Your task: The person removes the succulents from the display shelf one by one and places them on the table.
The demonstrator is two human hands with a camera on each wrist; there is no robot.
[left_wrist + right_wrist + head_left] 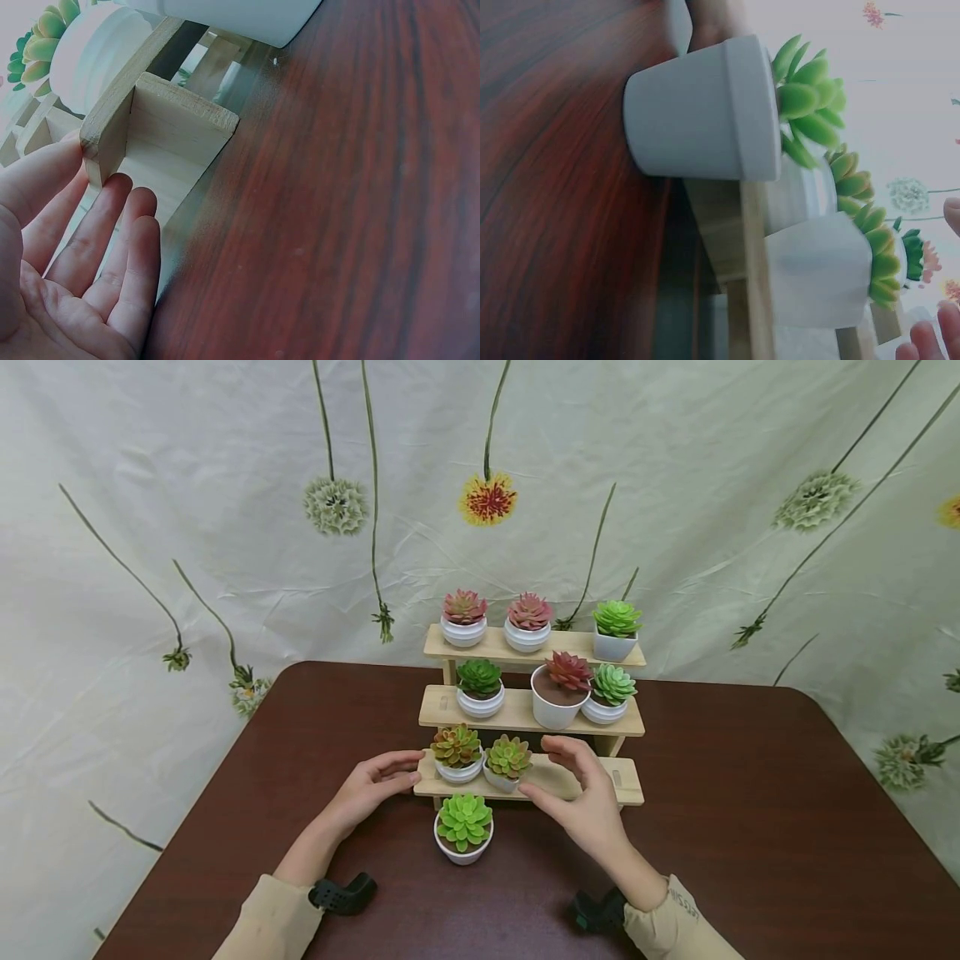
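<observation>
A three-tier wooden plant stand [566,775] bears small potted succulents. At the left end of its lowest shelf, my left hand [378,787] pinches the board; the left wrist view has the thumb [45,176] at the board's corner and fingertips under it. My right hand [588,802] hovers over the lowest shelf with thumb and fingers spread, holding nothing. Its thumb tip is right by a green-and-red succulent in a square white pot [502,781]. Left of that sits an orange-green succulent in a round ribbed pot [459,772]. The square pot [821,274] appears in the right wrist view.
On the table in front of the stand is a bright green succulent in a white pot [462,856]. The middle shelf [517,717] holds three pots, including a larger dark red one [557,714]. Three more pots line the top shelf [573,643]. A flowered cloth [675,527] hangs behind.
</observation>
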